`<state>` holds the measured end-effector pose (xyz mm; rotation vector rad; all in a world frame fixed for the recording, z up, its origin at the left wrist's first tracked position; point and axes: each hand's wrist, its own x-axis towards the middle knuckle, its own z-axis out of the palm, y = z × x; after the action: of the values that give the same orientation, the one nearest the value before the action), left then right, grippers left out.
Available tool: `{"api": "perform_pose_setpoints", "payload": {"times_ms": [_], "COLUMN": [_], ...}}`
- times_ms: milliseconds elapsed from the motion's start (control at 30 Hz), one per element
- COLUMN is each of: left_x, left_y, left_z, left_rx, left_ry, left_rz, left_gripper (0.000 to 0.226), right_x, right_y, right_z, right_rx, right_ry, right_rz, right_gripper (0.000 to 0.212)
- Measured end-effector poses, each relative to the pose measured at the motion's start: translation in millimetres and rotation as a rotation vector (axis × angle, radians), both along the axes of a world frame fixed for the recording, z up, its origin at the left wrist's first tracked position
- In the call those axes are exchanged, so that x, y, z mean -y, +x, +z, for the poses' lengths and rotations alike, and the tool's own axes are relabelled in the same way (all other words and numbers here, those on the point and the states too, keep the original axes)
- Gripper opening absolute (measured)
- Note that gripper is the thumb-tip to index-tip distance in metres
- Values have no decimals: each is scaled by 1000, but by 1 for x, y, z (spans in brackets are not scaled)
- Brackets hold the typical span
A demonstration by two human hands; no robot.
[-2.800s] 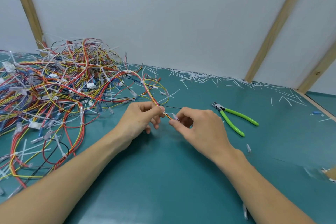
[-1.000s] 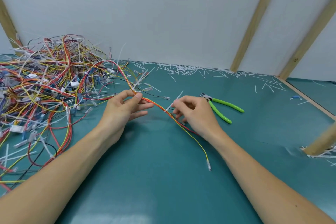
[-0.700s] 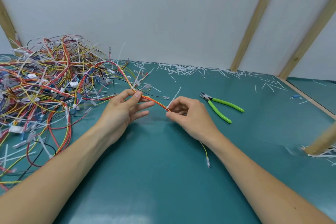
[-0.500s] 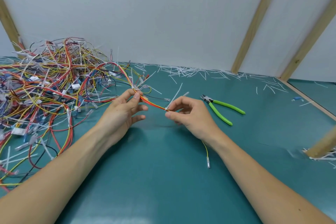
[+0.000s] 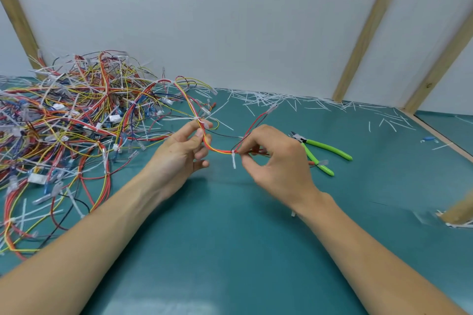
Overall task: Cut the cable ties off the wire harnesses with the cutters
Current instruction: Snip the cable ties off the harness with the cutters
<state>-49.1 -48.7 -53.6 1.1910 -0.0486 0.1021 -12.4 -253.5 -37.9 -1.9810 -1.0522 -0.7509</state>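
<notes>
A red, orange and yellow wire harness (image 5: 217,149) runs from the big tangled pile (image 5: 69,123) out between my hands. My left hand (image 5: 179,156) pinches it near one white cable tie (image 5: 202,123). My right hand (image 5: 276,161) pinches the same harness just right of another white cable tie (image 5: 233,160), whose tail hangs down. A red and black lead rises from my right fingers to a clear terminal (image 5: 271,108). The green-handled cutters (image 5: 322,152) lie on the mat just right of my right hand, untouched.
The teal mat (image 5: 230,238) covers the table. Cut white tie tails (image 5: 281,102) lie scattered along the back wall and to the right. Wooden battens (image 5: 363,33) lean against the white wall. A wooden piece (image 5: 458,210) sticks in at the right edge.
Both hands have drawn the harness further out of the pile and turned it. The tie at my right fingers pointed up and now hangs down. The cutters have not moved.
</notes>
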Motion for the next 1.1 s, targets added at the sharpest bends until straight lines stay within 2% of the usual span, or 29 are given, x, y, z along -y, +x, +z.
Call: {"api": "perform_pose_setpoints", "payload": {"times_ms": [67,133,233,300,400,467,500,567,733,800,900,1100], "left_x": [1,5,19,33,44,43,43,40,25,18,9,9], "left_y": [0,0,-7,-15,-20,-19,-18,-17,-10,-6,-4,-2], "left_z": [-1,-2,-3,-2,-1,-3,-4,-7,-4,-2,1,5], "left_rx": [24,89,253,351,391,388,369,293,41,-107,-210,-240], "left_ry": [118,361,646,752,899,973,985,958,823,675,422,109], "left_rz": [118,223,120,-55,-190,-207,-210,-171,80,141,117,-42], "left_gripper": [17,17,17,24,42,30,23,20,23,24,26,50], "right_x": [4,9,10,5,-3,-5,-6,-6,12,23,28,19], "right_y": [0,1,1,0,4,7,7,8,18,23,27,12], "right_z": [4,11,16,14,5,-3,-4,-3,26,33,29,11], "right_rx": [-49,-51,-102,-285,-630,-727,-732,-715,-694,-679,-592,-315], "right_ry": [112,291,428,404,201,104,124,267,779,873,771,298], "right_rz": [4,-41,-101,-87,-66,-17,26,96,147,172,127,121], "right_gripper": [14,13,6,14,31,25,20,18,32,33,37,32]}}
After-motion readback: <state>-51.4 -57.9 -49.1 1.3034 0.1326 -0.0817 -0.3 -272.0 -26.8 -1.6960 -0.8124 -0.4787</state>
